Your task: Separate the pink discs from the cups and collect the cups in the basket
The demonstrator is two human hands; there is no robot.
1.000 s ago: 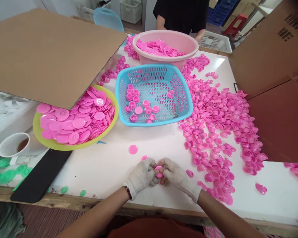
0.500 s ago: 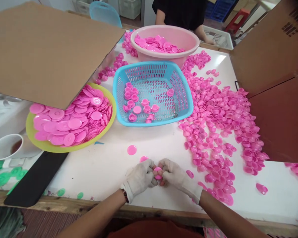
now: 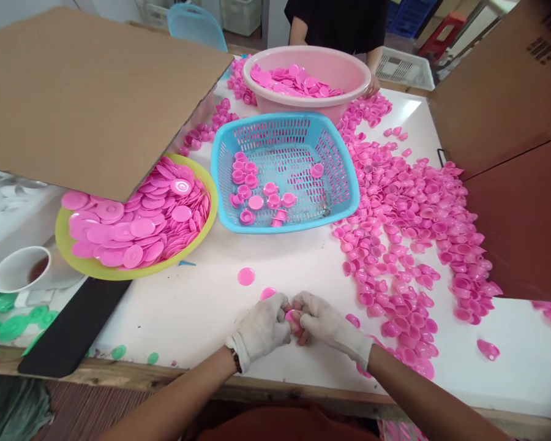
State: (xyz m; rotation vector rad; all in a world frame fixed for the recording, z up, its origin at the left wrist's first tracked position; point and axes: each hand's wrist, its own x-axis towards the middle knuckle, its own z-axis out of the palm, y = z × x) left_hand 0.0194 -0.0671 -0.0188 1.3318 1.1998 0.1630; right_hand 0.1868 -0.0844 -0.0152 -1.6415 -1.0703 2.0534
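Observation:
My left hand and my right hand, both in pale gloves with bare fingertips, meet near the front of the table. Between them they pinch a small pink plastic piece; its round face shows, and the fingers cover the rest. Just beyond my left hand lies a flat pink disc, with another pink disc farther out. A blue basket ahead holds several small pink cups. Right of my hands spreads a large heap of pink cup-shaped pieces.
At left, a yellow basin full of pink discs sits partly under a cardboard sheet. Nearby are a paper cup with dark liquid and a black flat object. Behind the basket, a person stands by a pink basin.
My fingers have shifted around the pink piece, and less of its face shows. The other person's hand has moved to the pink basin's right rim. The whole view has drifted slightly.

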